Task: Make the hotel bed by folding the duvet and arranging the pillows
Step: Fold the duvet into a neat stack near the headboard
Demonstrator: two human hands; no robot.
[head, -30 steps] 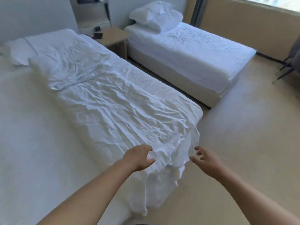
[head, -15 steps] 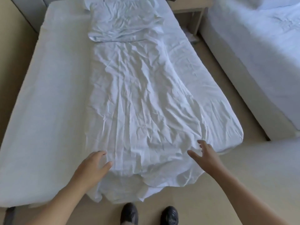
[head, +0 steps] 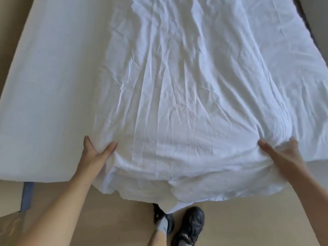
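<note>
Duvet (head: 177, 103) near end, gripped by left hand (head: 96, 151), right hand (head: 282, 154)

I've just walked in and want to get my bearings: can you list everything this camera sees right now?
duvet: one, white and creased, lying along the bed, near end hanging over the foot edge
bed: one, white sheet, bare to the left of the duvet
floor: one, beige, beyond the foot of the bed
strip: one, blue, under the bed's near left corner; what it is I cannot tell
shoes: two, black, on the floor below the hanging duvet, one partly hidden by it
left hand: one, grips the duvet's near left edge
right hand: one, grips the duvet's near right edge
</note>
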